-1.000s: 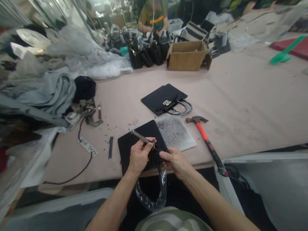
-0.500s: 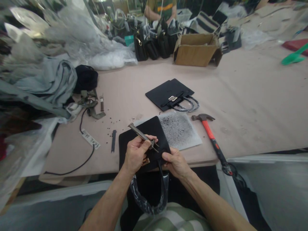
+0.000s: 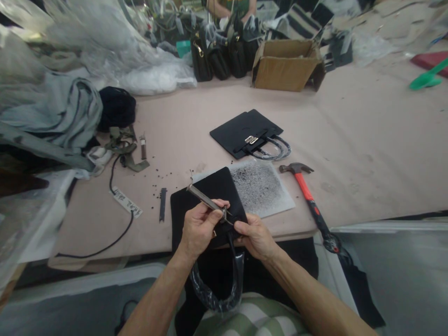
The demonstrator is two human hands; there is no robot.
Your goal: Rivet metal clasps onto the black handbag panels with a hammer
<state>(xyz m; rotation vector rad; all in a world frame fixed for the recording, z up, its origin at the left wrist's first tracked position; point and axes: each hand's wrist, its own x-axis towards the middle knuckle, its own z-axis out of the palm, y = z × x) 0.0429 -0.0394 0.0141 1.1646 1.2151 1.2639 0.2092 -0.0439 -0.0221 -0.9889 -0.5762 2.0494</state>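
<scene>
My left hand is closed around a metal punch tool with a forked end. That end points down and right, close to the black bag panel by the handle's base. My right hand pinches the panel's near right corner between thumb and fingers. A plastic-wrapped handle hangs from the panel over the table edge toward my lap. Under the panel's right side lies a pale, speckled board. Part of the gold clasp is hidden by my left hand.
A claw hammer lies to the right. Behind is another black bag panel with wrapped handles. A dark strip and a tagged cord lie left. Farther back stand black bags, a cardboard box and a person.
The tool's forked end has moved slightly right and down, nearer my right thumb. My right hand keeps its pinch on the panel. The camera view has shifted a little.
</scene>
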